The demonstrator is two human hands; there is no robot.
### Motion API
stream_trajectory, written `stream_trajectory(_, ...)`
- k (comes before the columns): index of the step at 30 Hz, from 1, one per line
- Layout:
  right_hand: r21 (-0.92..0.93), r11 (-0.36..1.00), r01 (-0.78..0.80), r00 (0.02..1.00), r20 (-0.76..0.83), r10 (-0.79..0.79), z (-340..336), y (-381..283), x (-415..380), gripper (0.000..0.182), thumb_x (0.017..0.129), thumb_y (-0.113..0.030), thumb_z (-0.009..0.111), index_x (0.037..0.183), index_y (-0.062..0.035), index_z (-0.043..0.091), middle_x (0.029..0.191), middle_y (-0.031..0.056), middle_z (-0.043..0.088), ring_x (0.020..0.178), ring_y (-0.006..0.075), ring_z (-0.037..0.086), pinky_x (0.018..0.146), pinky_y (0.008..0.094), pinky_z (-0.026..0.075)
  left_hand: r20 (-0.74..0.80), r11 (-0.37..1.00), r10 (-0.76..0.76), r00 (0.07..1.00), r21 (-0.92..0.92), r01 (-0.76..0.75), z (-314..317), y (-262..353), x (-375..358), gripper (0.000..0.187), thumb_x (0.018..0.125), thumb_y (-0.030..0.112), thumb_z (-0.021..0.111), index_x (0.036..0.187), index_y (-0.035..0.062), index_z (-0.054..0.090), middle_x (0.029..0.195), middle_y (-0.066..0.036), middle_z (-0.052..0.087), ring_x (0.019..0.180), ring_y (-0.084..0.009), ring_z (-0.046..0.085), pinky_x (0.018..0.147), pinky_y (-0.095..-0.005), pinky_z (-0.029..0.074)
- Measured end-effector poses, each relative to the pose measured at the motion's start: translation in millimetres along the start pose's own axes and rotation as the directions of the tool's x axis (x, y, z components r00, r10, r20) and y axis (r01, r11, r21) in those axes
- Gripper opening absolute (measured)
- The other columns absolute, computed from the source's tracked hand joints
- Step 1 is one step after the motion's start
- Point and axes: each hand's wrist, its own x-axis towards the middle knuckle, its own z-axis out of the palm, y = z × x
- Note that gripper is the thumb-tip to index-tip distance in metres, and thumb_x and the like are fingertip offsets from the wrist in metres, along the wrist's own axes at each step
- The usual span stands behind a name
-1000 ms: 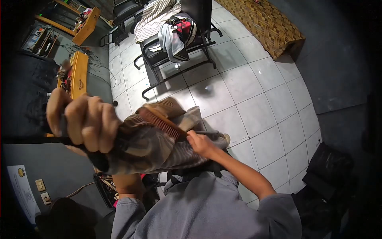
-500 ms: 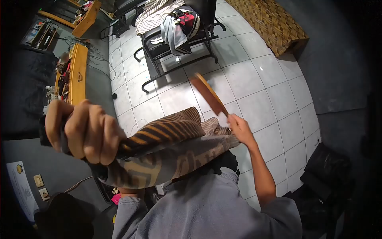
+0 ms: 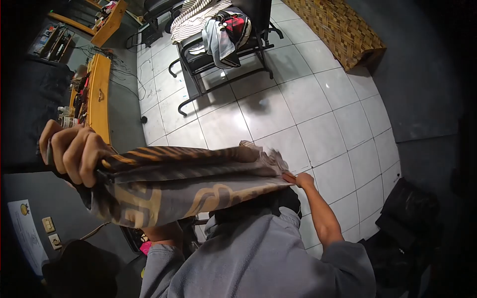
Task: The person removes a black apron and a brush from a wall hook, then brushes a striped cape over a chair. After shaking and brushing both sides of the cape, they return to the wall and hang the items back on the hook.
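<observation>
My left hand (image 3: pixel 74 151) is closed in a fist around one end of a patterned cloth (image 3: pixel 169 193), lifted at the left. The cloth is grey-brown with tan motifs and a black-and-orange striped part, stretched across in front of my body. At its far right end, my right hand (image 3: pixel 304 180) is closed around the handle of a brown wooden brush (image 3: pixel 288 177). Only a short bit of the handle shows; the rest is hidden at the cloth. The cloth's crumpled right edge is blurred beside that hand.
A black metal-framed chair (image 3: pixel 223 74) holds a pile of clothes (image 3: pixel 226 37). To the left is a wooden drawer unit (image 3: pixel 99 94) with small items on top. A woven bamboo-like box (image 3: pixel 338 32) stands by the right wall. White tiles (image 3: pixel 318 124) cover the floor.
My right hand has swung the brush down from above the cloth to its right end. My left hand has shifted a little left, and the cloth is drawn out flatter and longer.
</observation>
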Motion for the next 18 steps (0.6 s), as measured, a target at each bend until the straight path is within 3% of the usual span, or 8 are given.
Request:
stream_trajectory(4,0.325,0.894,0.309,0.931,-0.295,-0.214,-30,-1,-3,0.037,0.088,-0.033,0.04,0.085,-0.0034,0.063,0.086,0.0147,0.063,0.075,0.0279,0.061,0.065,0.0396,0.047,-0.125,0.89,0.098,0.987,0.454,-0.031,-2,-3,-15,0.003,0.087,0.008,0.04,0.084,0.0065,0.042,0.055,-0.001,0.039,0.04,-0.0081,0.041,0.038,-0.0201,0.033)
stream_trajectory(5,0.454,0.75,0.481,0.841,-0.481,-0.248,-51,-16,-23,0.035,0.09,-0.03,0.038,0.083,-0.0043,0.06,0.079,0.0105,0.064,0.065,0.0218,0.061,0.056,0.0362,0.047,-0.215,0.783,0.207,0.954,0.621,-0.03,2,10,-25,0.006,0.086,0.012,0.039,0.087,0.0072,0.041,0.059,0.001,0.035,0.043,-0.0083,0.036,0.042,-0.0222,0.033)
stream_trajectory(7,0.973,0.102,0.209,0.944,-0.173,-0.282,-137,-63,-115,0.034,0.092,-0.036,0.038,0.086,-0.0057,0.053,0.069,0.0036,0.057,0.051,0.0098,0.048,0.047,0.0251,0.041,-0.318,0.672,0.189,0.929,0.732,0.114,8,12,-23,0.011,0.086,0.017,0.037,0.091,0.008,0.04,0.064,0.003,0.031,0.047,-0.009,0.029,0.047,-0.0249,0.032)
stream_trajectory(10,0.877,-0.201,0.437,0.78,-0.481,-0.399,-154,-107,-177,0.028,0.093,-0.032,0.039,0.088,-0.0056,0.048,0.063,0.002,0.05,0.045,0.0065,0.041,0.043,0.0213,0.036,-0.385,0.659,0.057,0.921,0.708,0.255,12,5,-15,0.013,0.084,0.019,0.035,0.09,0.0089,0.04,0.067,0.001,0.031,0.051,-0.0097,0.027,0.049,-0.027,0.029)
stream_trajectory(12,0.328,0.001,0.945,0.298,-0.857,-0.42,-152,-125,-182,0.025,0.092,-0.028,0.042,0.09,-0.004,0.047,0.062,0.0096,0.051,0.049,0.0188,0.051,0.046,0.03,0.041,-0.358,0.548,0.237,0.903,0.817,0.18,11,0,-14,0.015,0.08,0.021,0.037,0.089,0.0095,0.039,0.068,0.001,0.03,0.053,-0.0103,0.026,0.048,-0.0263,0.027)
stream_trajectory(14,0.157,0.223,0.962,0.258,-0.79,-0.555,-137,-133,-161,0.023,0.091,-0.028,0.043,0.09,-0.0047,0.047,0.063,0.016,0.052,0.06,0.0342,0.056,0.052,0.0406,0.044,-0.368,0.607,0.182,0.912,0.772,0.19,17,7,-13,0.02,0.075,0.023,0.038,0.089,0.0094,0.038,0.069,0.0,0.029,0.054,-0.0111,0.026,0.048,-0.0264,0.025)
stream_trajectory(16,0.298,0.541,0.787,0.604,-0.552,-0.575,-95,-123,-115,0.024,0.09,-0.032,0.041,0.09,-0.0081,0.048,0.07,0.0188,0.058,0.069,0.0401,0.056,0.057,0.0479,0.044,-0.354,0.467,0.355,0.865,0.869,0.164,27,7,-13,0.022,0.073,0.024,0.038,0.09,0.0092,0.039,0.07,0.0,0.029,0.055,-0.011,0.027,0.049,-0.0259,0.025)
stream_trajectory(18,0.138,0.869,0.475,0.857,-0.297,-0.421,-39,-94,-51,0.03,0.09,-0.029,0.04,0.09,-0.0045,0.056,0.078,0.02,0.061,0.075,0.0379,0.06,0.065,0.0465,0.047,-0.319,0.57,0.177,0.931,0.805,0.168,37,21,-14,0.022,0.076,0.026,0.035,0.089,0.008,0.039,0.072,-0.001,0.031,0.058,-0.0123,0.031,0.054,-0.0268,0.031)
